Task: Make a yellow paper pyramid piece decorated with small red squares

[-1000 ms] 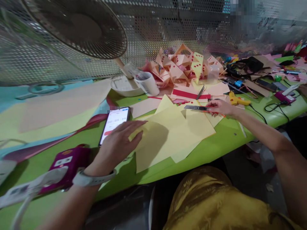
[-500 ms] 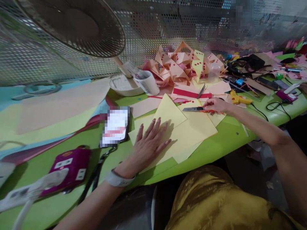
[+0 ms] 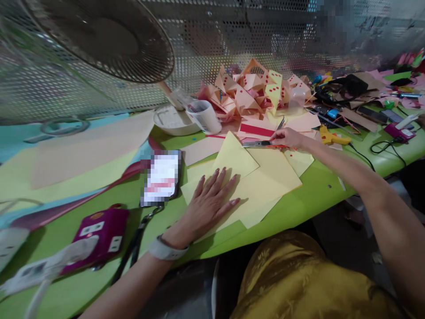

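My left hand (image 3: 212,201) lies flat with fingers spread on overlapping sheets of pale yellow paper (image 3: 265,186). Just beyond its fingertips is a folded yellow piece (image 3: 235,155) with a pointed top. My right hand (image 3: 287,137) is closed around a pair of scissors (image 3: 257,144) with orange handles, partly hidden by the fingers. Their metal blades point left, near the folded piece's right edge. Behind them lies a red paper strip (image 3: 257,130), and a separate thin dark blade (image 3: 281,122) sticks up by my right hand.
Left of the papers lie a phone (image 3: 161,177) and a purple power strip (image 3: 99,235) with a plugged-in cord. A fan (image 3: 109,40) and a white cup-like roll (image 3: 207,117) stand behind. Folded peach paper shapes (image 3: 245,91) are heaped at the back; a yellow glue gun (image 3: 332,135) lies right.
My right hand has moved left with the scissors, bringing the blade tips to the folded yellow piece. My left hand stays flat on the paper.
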### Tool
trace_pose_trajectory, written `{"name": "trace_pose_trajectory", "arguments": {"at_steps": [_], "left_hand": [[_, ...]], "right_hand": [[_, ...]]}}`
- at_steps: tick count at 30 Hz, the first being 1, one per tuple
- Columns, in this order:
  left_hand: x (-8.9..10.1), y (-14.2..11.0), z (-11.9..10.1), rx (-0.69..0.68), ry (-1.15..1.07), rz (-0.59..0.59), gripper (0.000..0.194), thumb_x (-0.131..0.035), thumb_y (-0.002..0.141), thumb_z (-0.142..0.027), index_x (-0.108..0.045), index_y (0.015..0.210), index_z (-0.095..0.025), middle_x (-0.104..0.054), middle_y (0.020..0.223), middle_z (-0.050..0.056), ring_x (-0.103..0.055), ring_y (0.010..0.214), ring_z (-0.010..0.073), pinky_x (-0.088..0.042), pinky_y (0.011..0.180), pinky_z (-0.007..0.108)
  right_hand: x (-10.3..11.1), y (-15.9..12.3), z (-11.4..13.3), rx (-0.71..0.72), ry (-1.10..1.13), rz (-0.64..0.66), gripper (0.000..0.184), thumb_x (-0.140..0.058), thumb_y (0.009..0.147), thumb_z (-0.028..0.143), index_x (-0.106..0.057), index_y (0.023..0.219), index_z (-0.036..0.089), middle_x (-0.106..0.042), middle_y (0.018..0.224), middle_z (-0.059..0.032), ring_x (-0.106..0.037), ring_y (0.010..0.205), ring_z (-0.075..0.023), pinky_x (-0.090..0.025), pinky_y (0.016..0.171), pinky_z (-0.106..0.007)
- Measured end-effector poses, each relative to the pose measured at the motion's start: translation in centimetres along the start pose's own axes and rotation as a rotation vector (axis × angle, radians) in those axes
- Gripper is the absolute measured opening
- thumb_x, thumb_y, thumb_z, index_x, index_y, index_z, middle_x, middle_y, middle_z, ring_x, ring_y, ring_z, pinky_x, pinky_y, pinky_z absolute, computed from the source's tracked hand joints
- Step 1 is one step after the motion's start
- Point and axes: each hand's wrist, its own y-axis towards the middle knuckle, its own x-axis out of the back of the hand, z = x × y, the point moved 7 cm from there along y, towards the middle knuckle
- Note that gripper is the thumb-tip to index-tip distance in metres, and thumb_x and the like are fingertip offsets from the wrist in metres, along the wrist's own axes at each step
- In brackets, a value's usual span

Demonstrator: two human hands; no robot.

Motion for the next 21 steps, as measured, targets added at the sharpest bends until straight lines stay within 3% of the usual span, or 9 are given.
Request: {"name": "trace_pose_trajectory", "arguments": {"at_steps": [4, 10, 16, 21], "left_hand": [[0.0, 0.0, 0.1, -0.002, 0.0, -0.005, 0.063, -0.029, 0.102, -0.048, -0.004, 0.158, -0.034, -0.007, 0.168, 0.004, -0.01, 0.152, 0.0287, -0.01, 0.122, 0.051], [-0.3, 0.0, 0.1, -0.011, 0.019, 0.016, 0.063, -0.027, 0.102, -0.05, -0.007, 0.158, -0.03, -0.011, 0.167, 0.008, -0.011, 0.152, 0.0281, -0.012, 0.121, 0.051], [-0.3, 0.0, 0.1, -0.005, 0.013, 0.03, 0.064, -0.028, 0.102, -0.049, -0.008, 0.159, -0.029, -0.015, 0.166, 0.007, -0.014, 0.152, 0.0279, -0.014, 0.121, 0.051], [-0.4, 0.1, 0.1, -0.001, -0.002, 0.07, 0.062, -0.026, 0.102, -0.051, -0.012, 0.158, -0.029, -0.016, 0.166, 0.007, -0.011, 0.152, 0.0269, -0.013, 0.121, 0.052]], "right_hand": [[-0.1, 0.4, 0.2, -0.018, -0.071, 0.011, 0.005, -0.074, 0.081, 0.014, -0.069, 0.082, 0.013, -0.067, 0.073, -0.0014, -0.057, 0.052, -0.0057, -0.052, 0.048, -0.017], [0.2, 0.1, -0.2, -0.05, -0.061, 0.055, 0.006, -0.075, 0.078, 0.017, -0.071, 0.082, 0.015, -0.067, 0.073, -0.001, -0.057, 0.052, -0.0068, -0.053, 0.049, -0.019], [-0.3, -1.1, -0.2, -0.047, -0.12, 0.172, 0.009, -0.072, 0.08, 0.022, -0.071, 0.085, 0.015, -0.063, 0.064, 0.0014, -0.054, 0.048, -0.006, -0.046, 0.045, -0.017], [-0.7, -3.2, 0.5, -0.009, -0.333, 0.329, 0.03, -0.077, 0.074, 0.035, -0.072, 0.097, 0.017, -0.07, 0.08, -0.0026, -0.06, 0.062, -0.0112, -0.046, 0.058, -0.023]]}}
